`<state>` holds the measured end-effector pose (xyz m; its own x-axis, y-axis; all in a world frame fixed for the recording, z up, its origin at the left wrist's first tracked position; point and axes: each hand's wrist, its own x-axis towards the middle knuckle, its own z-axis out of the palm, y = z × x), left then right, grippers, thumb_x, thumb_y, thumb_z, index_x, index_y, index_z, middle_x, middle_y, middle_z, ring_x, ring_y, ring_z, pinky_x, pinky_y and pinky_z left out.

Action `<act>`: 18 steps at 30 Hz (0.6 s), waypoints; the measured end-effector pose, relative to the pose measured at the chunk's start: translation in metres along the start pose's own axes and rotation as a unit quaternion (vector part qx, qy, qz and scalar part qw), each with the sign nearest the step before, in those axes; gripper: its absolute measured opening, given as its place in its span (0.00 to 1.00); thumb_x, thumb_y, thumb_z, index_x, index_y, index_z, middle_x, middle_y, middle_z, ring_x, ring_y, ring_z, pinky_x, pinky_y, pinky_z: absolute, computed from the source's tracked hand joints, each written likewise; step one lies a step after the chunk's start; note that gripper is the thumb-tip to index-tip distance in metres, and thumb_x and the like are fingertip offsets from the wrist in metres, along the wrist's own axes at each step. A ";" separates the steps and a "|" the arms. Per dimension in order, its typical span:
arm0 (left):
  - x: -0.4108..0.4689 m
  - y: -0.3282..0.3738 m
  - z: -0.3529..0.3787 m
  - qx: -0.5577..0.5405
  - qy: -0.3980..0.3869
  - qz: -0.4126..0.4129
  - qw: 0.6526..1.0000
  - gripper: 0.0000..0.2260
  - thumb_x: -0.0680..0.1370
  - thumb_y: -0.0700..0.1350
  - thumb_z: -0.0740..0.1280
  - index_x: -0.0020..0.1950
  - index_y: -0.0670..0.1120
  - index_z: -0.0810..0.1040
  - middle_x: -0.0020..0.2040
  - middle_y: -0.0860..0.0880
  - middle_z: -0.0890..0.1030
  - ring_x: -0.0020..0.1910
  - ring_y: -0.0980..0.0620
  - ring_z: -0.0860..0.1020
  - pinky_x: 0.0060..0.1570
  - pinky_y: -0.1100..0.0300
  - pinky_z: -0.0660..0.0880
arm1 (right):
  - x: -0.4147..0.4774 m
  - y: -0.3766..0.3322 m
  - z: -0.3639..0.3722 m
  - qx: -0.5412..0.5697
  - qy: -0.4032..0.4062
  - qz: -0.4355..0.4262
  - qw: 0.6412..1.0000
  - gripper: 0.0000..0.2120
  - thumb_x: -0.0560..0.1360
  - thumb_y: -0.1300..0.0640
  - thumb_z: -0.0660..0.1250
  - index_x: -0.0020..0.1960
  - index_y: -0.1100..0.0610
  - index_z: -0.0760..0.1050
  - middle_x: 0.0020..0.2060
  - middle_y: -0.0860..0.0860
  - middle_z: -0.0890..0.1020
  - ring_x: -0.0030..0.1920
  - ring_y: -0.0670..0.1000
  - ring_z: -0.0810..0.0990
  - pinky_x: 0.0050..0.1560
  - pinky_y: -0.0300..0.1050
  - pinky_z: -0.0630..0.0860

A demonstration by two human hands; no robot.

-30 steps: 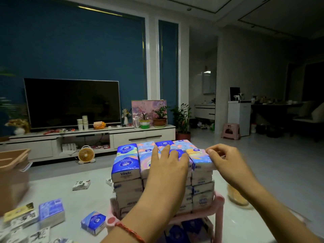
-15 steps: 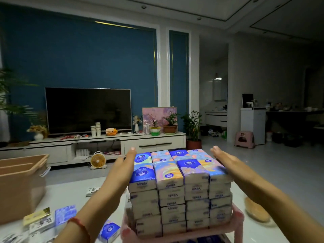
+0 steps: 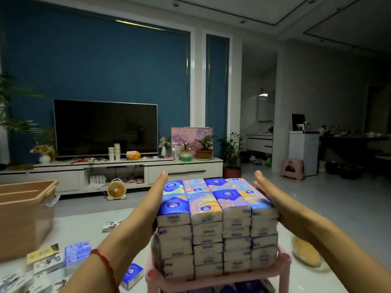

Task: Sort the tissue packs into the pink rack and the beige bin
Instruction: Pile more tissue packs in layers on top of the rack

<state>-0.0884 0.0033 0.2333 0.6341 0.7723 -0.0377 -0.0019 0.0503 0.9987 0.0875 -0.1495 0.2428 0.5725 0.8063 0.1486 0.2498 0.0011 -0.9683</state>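
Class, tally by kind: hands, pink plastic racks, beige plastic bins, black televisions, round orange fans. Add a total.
Hands: 2, left hand and right hand
Pink plastic rack: 1
Beige plastic bin: 1
Black television: 1
Round orange fan: 1
Total: 6

Home living room: television (image 3: 105, 127), houseplants (image 3: 231, 148)

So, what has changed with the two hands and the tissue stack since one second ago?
The left hand left the top of the tissue stack and went to its left side; the right hand went from the top right pack to the right side. Both now press flat, gripping nothing. The stack, the pink rack, the beige bin and the loose packs stayed in place.
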 end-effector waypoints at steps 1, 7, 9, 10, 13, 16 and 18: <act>-0.002 0.001 -0.001 -0.010 0.017 -0.001 1.000 0.32 0.75 0.66 0.54 0.62 0.39 0.72 0.48 0.43 0.83 0.44 0.48 0.81 0.52 0.54 0.77 | 0.004 0.001 -0.001 -0.018 0.045 -0.023 0.999 0.20 0.77 0.41 0.53 0.62 0.50 0.72 0.55 0.39 0.78 0.54 0.40 0.77 0.55 0.33 0.66; -0.028 -0.007 -0.044 0.043 0.128 0.049 0.990 0.30 0.77 0.63 0.51 0.74 0.48 0.61 0.75 0.47 0.60 0.74 0.47 0.59 0.69 0.49 0.58 | -0.015 -0.020 0.017 -0.137 0.210 -0.301 0.920 0.12 0.75 0.53 0.66 0.58 0.50 0.73 0.54 0.48 0.79 0.56 0.48 0.77 0.50 0.29 0.71; -0.039 -0.019 -0.071 0.061 0.142 0.033 0.987 0.27 0.78 0.61 0.51 0.71 0.46 0.66 0.72 0.46 0.65 0.71 0.48 0.63 0.66 0.50 0.62 | -0.028 -0.031 0.043 -0.158 0.179 -0.369 0.898 0.13 0.70 0.47 0.63 0.54 0.46 0.74 0.49 0.43 0.80 0.50 0.43 0.78 0.51 0.25 0.69; -0.047 -0.026 -0.084 0.076 0.148 0.024 0.986 0.26 0.79 0.61 0.51 0.68 0.46 0.69 0.70 0.45 0.68 0.69 0.48 0.66 0.63 0.52 0.64 | -0.035 -0.036 0.061 -0.164 0.157 -0.391 0.892 0.13 0.69 0.45 0.61 0.52 0.44 0.74 0.48 0.40 0.80 0.48 0.42 0.78 0.50 0.25 0.69; -0.080 -0.048 -0.123 0.094 0.185 -0.017 0.978 0.20 0.80 0.59 0.53 0.58 0.47 0.74 0.62 0.46 0.74 0.58 0.50 0.71 0.53 0.57 0.67 | -0.049 -0.033 0.129 -0.166 0.053 -0.416 0.893 0.10 0.70 0.50 0.61 0.50 0.45 0.74 0.48 0.38 0.78 0.45 0.40 0.76 0.46 0.25 0.69; -0.109 -0.071 -0.162 0.107 0.222 -0.039 0.969 0.11 0.80 0.53 0.57 0.54 0.48 0.74 0.53 0.48 0.75 0.52 0.52 0.72 0.48 0.59 0.68 | -0.054 -0.018 0.205 -0.164 -0.096 -0.370 0.909 0.09 0.75 0.55 0.65 0.54 0.46 0.73 0.49 0.42 0.77 0.49 0.41 0.76 0.48 0.31 0.70; -0.125 -0.086 -0.183 0.101 0.251 -0.053 0.961 0.05 0.79 0.48 0.59 0.48 0.48 0.73 0.48 0.48 0.75 0.44 0.53 0.73 0.41 0.62 0.67 | -0.054 -0.005 0.252 -0.177 -0.196 -0.291 0.919 0.12 0.75 0.59 0.65 0.55 0.46 0.72 0.50 0.44 0.77 0.51 0.43 0.76 0.49 0.38 0.72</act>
<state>-0.3089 0.0179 0.1459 0.1686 0.9805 -0.1007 0.2254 0.0611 0.9723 -0.1410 -0.0442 0.1889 -0.0473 0.8812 0.4703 0.7032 0.3638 -0.6109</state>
